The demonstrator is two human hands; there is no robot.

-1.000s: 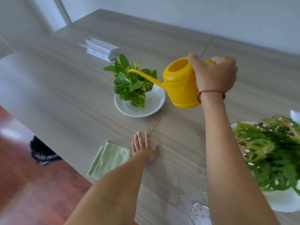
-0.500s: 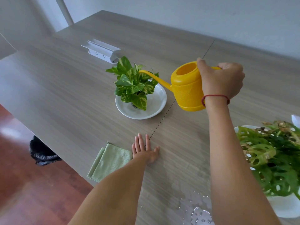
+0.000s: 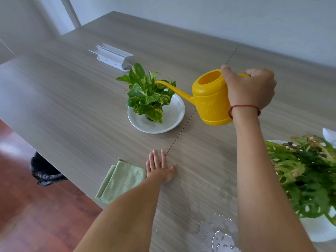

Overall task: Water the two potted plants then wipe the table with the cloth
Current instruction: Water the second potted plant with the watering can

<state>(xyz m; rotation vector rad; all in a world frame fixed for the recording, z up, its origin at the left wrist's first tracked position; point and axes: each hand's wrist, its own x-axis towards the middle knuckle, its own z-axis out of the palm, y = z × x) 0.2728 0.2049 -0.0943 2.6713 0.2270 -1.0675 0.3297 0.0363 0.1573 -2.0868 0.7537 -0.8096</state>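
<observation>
While the yellow plastic watering can (image 3: 211,100) hung a little further right half a second ago, its long thin spout now reaches in among the leaves of the small variegated potted plant (image 3: 147,96), which stands in a shallow white saucer (image 3: 173,113) at the middle of the grey wood-grain table (image 3: 63,99). The can is held clear of the tabletop and tips slightly toward the plant; whether water is running from the spout is hard to tell at this blur. The right hand (image 3: 250,89), with a red string at the wrist, is wrapped tight around the can's handle, its thumb laid along the rim of the opening. The left hand (image 3: 160,167) has not moved: it lies flat on the table with fingers (image 3: 154,158) straight and slightly spread, palm down, its outer edge touching the folded pale green cloth (image 3: 121,180), which sits at the near edge of the table to the left. The large green potted plant with holed leaves (image 3: 309,175) stands at the near right in its white dish (image 3: 320,230), some leaves brown at the tips. A puddle of spilled water (image 3: 221,237) lies on the table nearest the camera, left of that dish. A white power strip (image 3: 112,58) rests further back, beyond the small plant.
</observation>
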